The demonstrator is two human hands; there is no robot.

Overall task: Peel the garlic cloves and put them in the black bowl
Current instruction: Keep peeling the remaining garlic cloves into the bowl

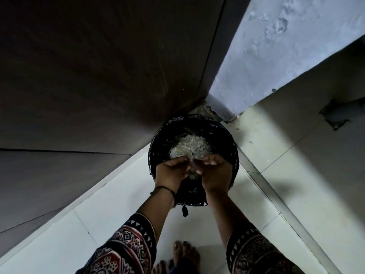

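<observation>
A round black woven bin [230, 139] stands on the floor in a corner, below me. A pale heap of garlic skins [189, 147] lies inside it. My left hand [171, 171] and my right hand [216, 173] are cupped side by side over the near half of the bin, fingers curled inward. Whitish garlic skins [193, 173] show in the gap between the two palms. No peeled cloves and no black bowl are in view.
A dark wooden panel [98, 76] fills the left side, and a blue-grey wall [276, 46] meets it behind the bin. Pale floor tiles [118, 204] run beneath. My bare feet [185, 254] stand just behind the bin. A raised ledge [316, 155] runs along the right.
</observation>
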